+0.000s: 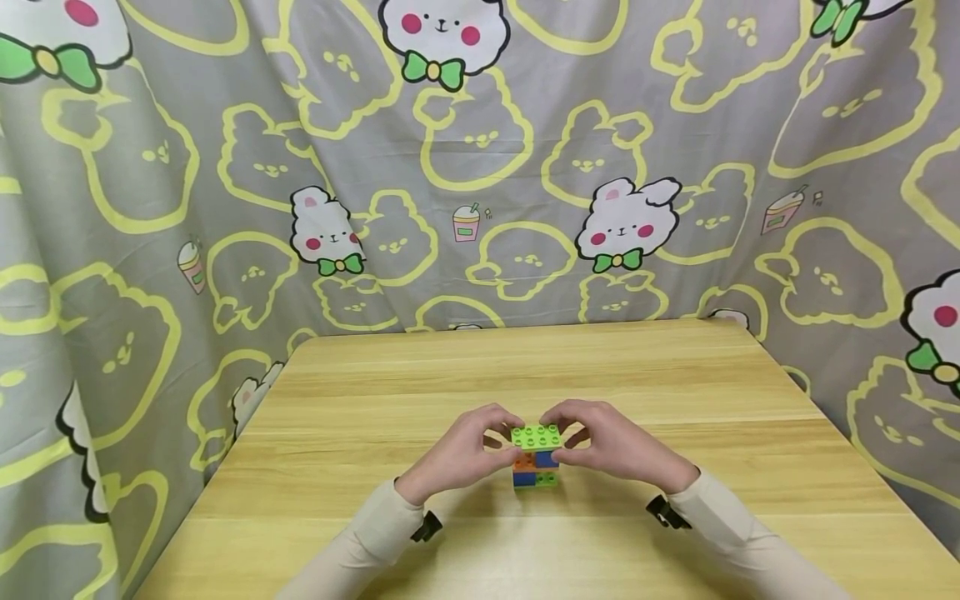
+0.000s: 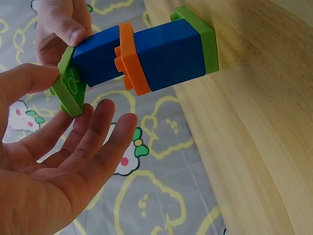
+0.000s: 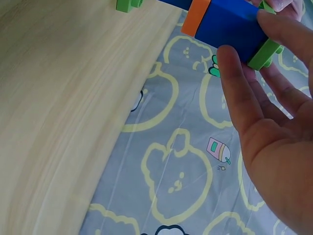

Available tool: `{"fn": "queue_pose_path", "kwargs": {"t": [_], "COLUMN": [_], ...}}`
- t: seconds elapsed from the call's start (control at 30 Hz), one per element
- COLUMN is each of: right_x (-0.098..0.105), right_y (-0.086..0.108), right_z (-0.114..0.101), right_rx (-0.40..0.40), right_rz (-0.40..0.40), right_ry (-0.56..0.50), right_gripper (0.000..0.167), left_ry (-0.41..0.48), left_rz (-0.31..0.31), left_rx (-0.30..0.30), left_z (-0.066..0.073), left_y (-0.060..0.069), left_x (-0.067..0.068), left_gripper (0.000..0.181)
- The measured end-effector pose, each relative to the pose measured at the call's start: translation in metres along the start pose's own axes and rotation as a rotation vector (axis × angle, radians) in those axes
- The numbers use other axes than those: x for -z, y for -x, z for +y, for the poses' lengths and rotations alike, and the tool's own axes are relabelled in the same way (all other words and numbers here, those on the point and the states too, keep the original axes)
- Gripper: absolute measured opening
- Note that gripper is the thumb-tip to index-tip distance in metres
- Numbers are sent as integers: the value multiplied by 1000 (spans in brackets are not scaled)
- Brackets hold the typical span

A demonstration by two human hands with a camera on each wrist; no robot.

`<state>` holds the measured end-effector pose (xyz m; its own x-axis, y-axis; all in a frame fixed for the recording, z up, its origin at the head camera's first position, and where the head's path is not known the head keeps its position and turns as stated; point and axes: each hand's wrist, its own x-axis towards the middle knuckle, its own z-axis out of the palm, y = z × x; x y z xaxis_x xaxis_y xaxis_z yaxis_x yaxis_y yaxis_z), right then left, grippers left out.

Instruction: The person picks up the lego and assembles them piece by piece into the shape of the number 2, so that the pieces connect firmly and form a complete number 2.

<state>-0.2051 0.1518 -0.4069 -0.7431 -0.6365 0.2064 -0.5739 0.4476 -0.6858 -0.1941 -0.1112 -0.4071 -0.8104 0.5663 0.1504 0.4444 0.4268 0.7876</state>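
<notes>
A stack of toy building bricks stands upright on the wooden table between both hands. Its layers are a thin green base brick (image 2: 210, 44), a lower blue brick (image 2: 170, 55), a thin orange brick (image 2: 132, 61), an upper blue brick (image 3: 230, 29) and a thin green top brick (image 1: 536, 437) with studs. My left hand (image 1: 468, 448) pinches the left end of the green top brick, its other fingers spread. With thumb and fingers, my right hand (image 1: 617, 443) grips the stack's right upper part, around the upper blue brick and green top brick. Its fingertips are partly hidden.
The wooden table (image 1: 360, 400) has a light striped grain. A grey curtain (image 1: 517, 192) printed with yellow outlines and white cartoon animals hangs behind it and along both sides. Dark wrist devices (image 1: 666, 512) show under the pale sleeves.
</notes>
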Motion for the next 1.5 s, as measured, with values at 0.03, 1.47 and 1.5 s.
{"fn": "queue_pose_path", "kwargs": {"t": [0.03,1.47,1.5], "right_x": [0,-5,-6], "right_y": [0,5,4], "right_z": [0,15,15], "right_rx": [-2,-131,-129], "right_rz": [-2,-166,-166], "right_ry": [-6,-269,-277], "right_gripper": [40,32,31], "left_ry": [0,144,149], "left_rz": [1,-52,-50], "left_rx": [0,105,107], "left_z": [0,-12,-12], "left_y": [0,0,0], "left_x": [0,3,3], "left_gripper": [28,32,30]}}
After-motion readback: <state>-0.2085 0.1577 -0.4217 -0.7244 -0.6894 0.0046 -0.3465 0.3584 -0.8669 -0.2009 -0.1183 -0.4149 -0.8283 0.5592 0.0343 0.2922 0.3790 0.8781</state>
